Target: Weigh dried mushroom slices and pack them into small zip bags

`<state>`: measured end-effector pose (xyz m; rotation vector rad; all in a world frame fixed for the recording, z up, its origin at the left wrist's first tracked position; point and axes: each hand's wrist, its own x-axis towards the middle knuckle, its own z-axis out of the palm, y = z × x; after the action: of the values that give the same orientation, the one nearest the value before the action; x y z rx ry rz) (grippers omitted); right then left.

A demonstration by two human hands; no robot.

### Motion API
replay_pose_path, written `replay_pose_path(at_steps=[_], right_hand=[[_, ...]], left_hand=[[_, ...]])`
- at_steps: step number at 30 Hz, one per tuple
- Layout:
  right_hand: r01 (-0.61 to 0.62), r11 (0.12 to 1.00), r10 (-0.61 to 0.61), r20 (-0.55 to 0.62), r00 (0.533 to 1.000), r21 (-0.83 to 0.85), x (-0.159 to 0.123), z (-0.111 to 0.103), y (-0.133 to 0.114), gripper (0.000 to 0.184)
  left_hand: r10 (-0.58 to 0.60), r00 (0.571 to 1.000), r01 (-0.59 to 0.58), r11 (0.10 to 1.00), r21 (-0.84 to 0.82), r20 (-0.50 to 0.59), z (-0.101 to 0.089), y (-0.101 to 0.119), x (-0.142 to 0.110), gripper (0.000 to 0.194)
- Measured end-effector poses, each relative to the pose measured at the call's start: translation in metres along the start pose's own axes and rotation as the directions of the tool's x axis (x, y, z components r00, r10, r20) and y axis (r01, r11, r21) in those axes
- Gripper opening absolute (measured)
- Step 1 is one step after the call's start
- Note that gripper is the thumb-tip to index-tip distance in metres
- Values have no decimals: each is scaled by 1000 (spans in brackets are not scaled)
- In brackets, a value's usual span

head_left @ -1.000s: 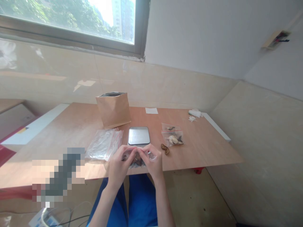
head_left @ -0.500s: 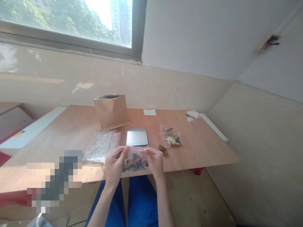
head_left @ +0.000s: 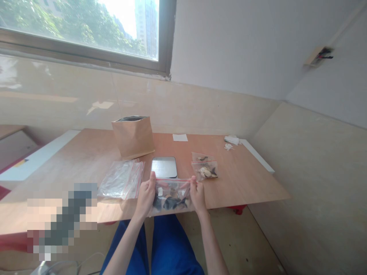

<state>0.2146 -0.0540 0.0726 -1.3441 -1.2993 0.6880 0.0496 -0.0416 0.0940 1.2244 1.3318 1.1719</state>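
My left hand [head_left: 146,195] and my right hand [head_left: 197,195] hold up a clear zip-top bag [head_left: 172,196] by its two sides, just above the table's near edge. It has a red-striped seal along the top and holds dark and pale dried pieces, with a small white label inside. Behind it lies a flat silver digital scale [head_left: 164,167], partly hidden by the bag. A smaller clear bag [head_left: 204,168] with similar pieces lies beyond my right hand, apart from it.
A stack of empty clear bags [head_left: 122,180] lies left of my hands on the wooden table [head_left: 243,179]. A kraft paper pouch [head_left: 133,137] stands at the back, near a white paper slip [head_left: 180,137] and small white items [head_left: 231,140]. A pixelated patch [head_left: 61,219] covers the lower left.
My hands have moved apart, pulling the bag flat and wide with its seal straight along the top. The dark pieces inside now show clearly. The brown pod near the scale no longer shows.
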Motion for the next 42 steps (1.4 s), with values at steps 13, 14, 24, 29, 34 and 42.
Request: replay_pose_path(at_steps=[13,14,24,29,34,42], right_hand=[[-169,864,59,-238,970,-475,85,-157,63,68],[-186,830,28,-294,955,-526,84,-156,69,70],[119,613,-267,-63,962,-781,24,-73,90,44],[118,517,-239,-10,971,-848,40,-72,92,43],[279,552,-255,159,954,-786,14,-50,80,35],[262,757,-237,122,964,-599,9,-15,99,33]], left_hand=[[-25,990,32,998,-52,138,-9,-12,-5,63],[-26,990,33,998,-50,139,-9,-12,-5,63],[248,939,-197,956,217,-239,-41,5,35,45],[653,668,-369,708,602,-358,-67,55,90,38],[616,718,-227,647,728,-324,-98,91,157,44],[538,752,-169,715,678,-381,-106,54,165,35]])
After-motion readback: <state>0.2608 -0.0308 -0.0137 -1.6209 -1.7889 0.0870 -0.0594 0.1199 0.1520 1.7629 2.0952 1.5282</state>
